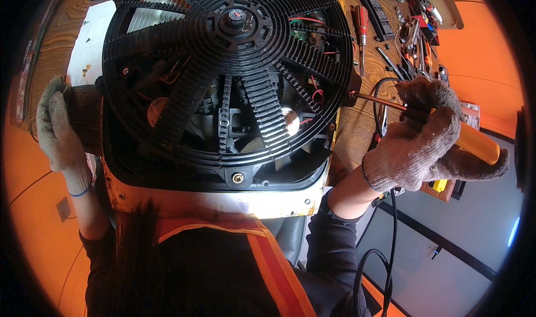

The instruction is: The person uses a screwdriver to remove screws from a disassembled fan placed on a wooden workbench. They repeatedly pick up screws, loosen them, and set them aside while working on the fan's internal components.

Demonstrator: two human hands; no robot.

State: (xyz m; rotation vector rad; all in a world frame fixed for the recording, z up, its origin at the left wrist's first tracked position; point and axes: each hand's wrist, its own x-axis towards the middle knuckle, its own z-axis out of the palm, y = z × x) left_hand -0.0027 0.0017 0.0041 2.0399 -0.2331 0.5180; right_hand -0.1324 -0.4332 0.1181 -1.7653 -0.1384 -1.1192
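A large round black cooling fan (pixel 237 93) with a ribbed guard sits on a rusty pale metal housing (pixel 223 204) in front of me. My right hand (pixel 421 135), in a grey-white knit glove, is closed around a screwdriver with an orange-yellow handle (pixel 477 142). Its shaft (pixel 379 100) points left, and the tip meets a mounting lug at the fan's right rim. On the left side, my gloved left hand (pixel 58 127) lies along a dark brown ribbed part (pixel 84 116) beside the housing, fingers fairly straight. Wires show through the fan guard.
A red-handled screwdriver (pixel 362 29) lies on the wooden table (pixel 357 127) right of the fan. Several tools (pixel 416 49) are heaped farther right. A black cable (pixel 394 233) hangs down near my right forearm. White paper (pixel 89 49) lies at the left.
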